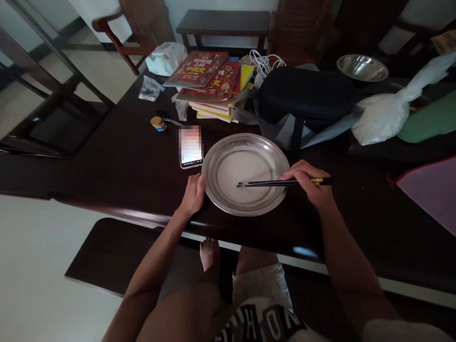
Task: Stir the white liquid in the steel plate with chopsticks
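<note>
A wide metal basin (245, 209) stands on the dark table near its front edge, with a milky white liquid (242, 166) in it. My left hand (194, 192) grips the basin's left rim, thumb on top and the other fingers mostly hidden. In my right hand (311, 183) is a pair of black chopsticks (270, 183) with gold bands near the back ends. They reach over the right rim, and their tips, coated in white, lie at the middle of the liquid. Just behind my left hand lies a phone (191, 147) with a lit, blurred screen.
Behind the basin are stacked red books (210, 80), a black case (306, 97) and a coiled white cable (265, 64). A small jar (158, 124) and scissors (171, 118) lie left. At right are a white powder bag (379, 116), a metal bowl (362, 68) and a purple cloth (432, 190).
</note>
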`<action>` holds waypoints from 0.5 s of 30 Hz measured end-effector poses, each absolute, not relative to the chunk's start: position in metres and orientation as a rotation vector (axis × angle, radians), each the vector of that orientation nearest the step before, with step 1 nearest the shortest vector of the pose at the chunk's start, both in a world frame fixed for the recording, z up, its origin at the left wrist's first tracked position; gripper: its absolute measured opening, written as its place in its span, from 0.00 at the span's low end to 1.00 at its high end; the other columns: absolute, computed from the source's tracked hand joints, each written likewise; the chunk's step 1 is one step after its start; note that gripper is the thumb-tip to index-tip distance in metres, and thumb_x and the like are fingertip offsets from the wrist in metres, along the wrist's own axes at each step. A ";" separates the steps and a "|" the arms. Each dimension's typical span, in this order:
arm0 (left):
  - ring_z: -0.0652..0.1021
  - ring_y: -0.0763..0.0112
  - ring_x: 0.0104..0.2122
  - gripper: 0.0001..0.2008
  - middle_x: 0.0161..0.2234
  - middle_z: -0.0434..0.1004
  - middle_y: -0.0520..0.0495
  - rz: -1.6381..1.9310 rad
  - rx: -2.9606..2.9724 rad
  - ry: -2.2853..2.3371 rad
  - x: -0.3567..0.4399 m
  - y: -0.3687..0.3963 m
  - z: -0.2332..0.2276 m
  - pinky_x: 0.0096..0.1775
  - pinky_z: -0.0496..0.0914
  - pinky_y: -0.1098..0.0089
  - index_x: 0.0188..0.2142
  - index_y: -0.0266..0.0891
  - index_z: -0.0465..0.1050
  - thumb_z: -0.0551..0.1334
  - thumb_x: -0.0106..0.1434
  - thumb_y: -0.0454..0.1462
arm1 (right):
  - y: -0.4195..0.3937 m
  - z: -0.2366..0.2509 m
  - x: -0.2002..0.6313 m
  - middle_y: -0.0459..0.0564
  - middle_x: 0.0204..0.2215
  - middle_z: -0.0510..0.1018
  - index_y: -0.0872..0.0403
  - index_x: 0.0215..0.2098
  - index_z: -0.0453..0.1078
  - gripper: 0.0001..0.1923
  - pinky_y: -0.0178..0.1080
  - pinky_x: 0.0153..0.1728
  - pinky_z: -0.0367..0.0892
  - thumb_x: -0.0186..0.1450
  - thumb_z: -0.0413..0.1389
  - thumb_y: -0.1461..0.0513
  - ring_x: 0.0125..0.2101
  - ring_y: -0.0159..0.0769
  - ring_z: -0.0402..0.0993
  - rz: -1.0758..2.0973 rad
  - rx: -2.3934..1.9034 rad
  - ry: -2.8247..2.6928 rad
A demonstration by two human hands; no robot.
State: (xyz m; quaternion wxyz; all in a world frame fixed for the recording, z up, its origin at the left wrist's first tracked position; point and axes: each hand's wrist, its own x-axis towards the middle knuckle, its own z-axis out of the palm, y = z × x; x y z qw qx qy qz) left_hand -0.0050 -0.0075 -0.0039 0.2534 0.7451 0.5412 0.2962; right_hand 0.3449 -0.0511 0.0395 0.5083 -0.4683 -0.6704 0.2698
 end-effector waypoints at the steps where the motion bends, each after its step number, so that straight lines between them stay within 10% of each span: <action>1: 0.74 0.60 0.31 0.34 0.27 0.74 0.42 0.812 2.021 1.472 -0.005 -0.007 -0.004 0.45 0.72 0.55 0.25 0.44 0.63 0.36 0.75 0.59 | -0.051 0.039 0.345 0.47 0.32 0.86 0.44 0.37 0.84 0.13 0.46 0.40 0.74 0.74 0.57 0.56 0.36 0.41 0.80 0.645 -1.138 -1.639; 15: 0.74 0.60 0.30 0.35 0.27 0.74 0.42 0.833 2.045 1.467 -0.006 -0.006 -0.007 0.43 0.73 0.55 0.24 0.44 0.63 0.35 0.74 0.60 | -0.050 0.039 0.346 0.47 0.32 0.85 0.43 0.37 0.84 0.13 0.46 0.40 0.74 0.74 0.57 0.55 0.35 0.41 0.80 0.592 -1.140 -1.587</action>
